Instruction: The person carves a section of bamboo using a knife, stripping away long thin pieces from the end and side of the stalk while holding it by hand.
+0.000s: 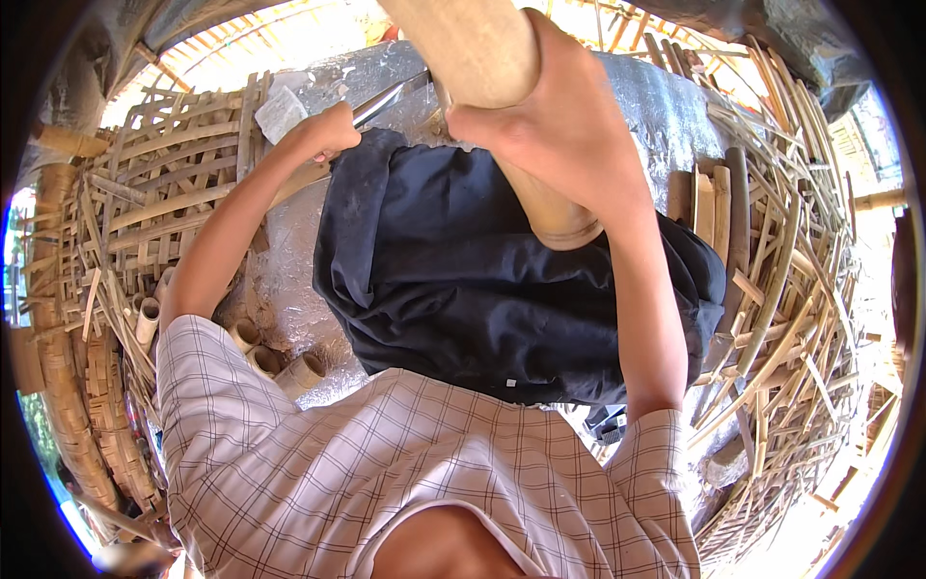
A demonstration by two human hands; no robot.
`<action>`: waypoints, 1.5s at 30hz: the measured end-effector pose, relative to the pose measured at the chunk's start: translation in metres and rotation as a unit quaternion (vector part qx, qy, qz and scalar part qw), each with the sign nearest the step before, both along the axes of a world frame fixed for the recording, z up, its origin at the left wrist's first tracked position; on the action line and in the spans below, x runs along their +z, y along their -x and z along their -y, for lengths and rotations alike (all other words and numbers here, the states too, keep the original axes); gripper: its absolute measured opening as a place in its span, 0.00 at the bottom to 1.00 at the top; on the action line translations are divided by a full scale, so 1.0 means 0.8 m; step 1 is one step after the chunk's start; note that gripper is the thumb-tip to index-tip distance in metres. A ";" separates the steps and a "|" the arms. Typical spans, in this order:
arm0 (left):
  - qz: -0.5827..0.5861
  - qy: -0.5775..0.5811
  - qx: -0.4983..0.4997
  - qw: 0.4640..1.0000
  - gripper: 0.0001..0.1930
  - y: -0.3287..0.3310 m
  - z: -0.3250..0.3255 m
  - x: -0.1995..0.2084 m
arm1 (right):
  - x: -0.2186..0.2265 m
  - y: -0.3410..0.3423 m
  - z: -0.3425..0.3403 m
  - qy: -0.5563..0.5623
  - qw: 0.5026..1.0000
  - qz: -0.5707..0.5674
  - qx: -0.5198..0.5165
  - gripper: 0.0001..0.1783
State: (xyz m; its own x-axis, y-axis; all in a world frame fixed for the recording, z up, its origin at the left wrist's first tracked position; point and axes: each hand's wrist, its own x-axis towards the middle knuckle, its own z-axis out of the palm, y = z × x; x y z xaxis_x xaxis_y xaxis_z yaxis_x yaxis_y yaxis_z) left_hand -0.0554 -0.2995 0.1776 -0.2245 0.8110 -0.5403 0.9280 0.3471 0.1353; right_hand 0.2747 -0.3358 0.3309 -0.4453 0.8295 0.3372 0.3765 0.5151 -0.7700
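Note:
My right hand (579,125) is wrapped round a thick pale bamboo pole (473,48), which slants from the top of the view down over my lap. Its lower end rests over or just above a black cloth (463,280) spread across my legs. At the upper left, my left hand (334,133) is closed round the grip of a knife. The metal knife blade (394,98) points up and right, its tip close to the bamboo. A light wooden length shows below the left hand; whether it belongs to the knife I cannot tell.
A grey stone block (280,114) stands beyond my left hand. Woven bamboo lattice (174,183) lies at left, and heaped split bamboo strips (781,280) at right. Several cut bamboo tubes (304,370) sit by my left side on a shiny grey sheet (289,261).

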 end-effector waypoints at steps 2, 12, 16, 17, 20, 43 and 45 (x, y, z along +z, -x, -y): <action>0.004 -0.040 0.002 0.999 0.14 -0.002 0.001 0.003 | -0.001 -0.001 -0.004 -0.042 0.998 -0.047 -0.008 0.35; 0.074 -0.127 -0.046 0.988 0.09 -0.032 -0.019 0.020 | -0.087 -0.076 0.014 -0.036 0.985 -0.004 -0.167 0.28; 0.110 -0.190 -0.064 0.974 0.09 -0.062 -0.046 0.013 | -0.100 -0.116 0.028 0.040 0.977 -0.018 -0.207 0.34; 0.116 -0.180 -0.056 0.975 0.10 -0.082 -0.051 0.032 | -0.109 -0.127 0.029 0.036 0.979 -0.036 -0.198 0.34; 0.108 -0.171 -0.076 0.976 0.12 -0.117 -0.081 0.040 | -0.127 -0.150 0.025 0.021 0.976 -0.119 -0.181 0.29; 0.061 -0.123 -0.056 0.989 0.21 -0.165 -0.117 -0.024 | -0.028 -0.151 -0.011 -0.130 0.969 -0.138 -0.157 0.29; 0.058 -0.147 -0.045 0.986 0.21 -0.148 -0.115 -0.030 | -0.053 -0.118 -0.024 -0.053 0.981 -0.097 -0.158 0.29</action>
State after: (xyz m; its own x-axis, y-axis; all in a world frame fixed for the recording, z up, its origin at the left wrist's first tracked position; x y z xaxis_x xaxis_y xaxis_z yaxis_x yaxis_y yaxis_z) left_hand 0.0633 -0.2073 0.1540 -0.0939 0.9505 -0.2962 0.9257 0.1929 0.3255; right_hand 0.3692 -0.3168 0.2885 -0.0902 0.8719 0.4814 0.3829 0.4765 -0.7914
